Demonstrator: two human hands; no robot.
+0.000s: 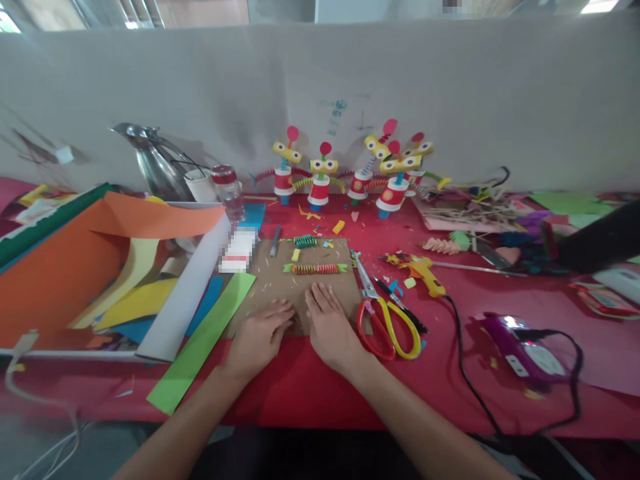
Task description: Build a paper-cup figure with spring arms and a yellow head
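Grey partition (pixel 200 80) backs red tabletop (pixel 295 387), right hand (pixel 331 325) lying flat, left hand (pixel 260 337) loosely curled.

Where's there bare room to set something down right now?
Bare red table shows in front of the cardboard, between the forearms. Another patch lies between the scissors and the cord, near the front edge. Crowded: behind the cardboard, with scraps and figures; beside the scissors, with the pen and glue gun; and inside the box.

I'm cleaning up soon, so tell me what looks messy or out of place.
Paper scraps litter the board and red table, loose rather than gathered up. The glue gun lies on its side near scraps, which looks untidy.
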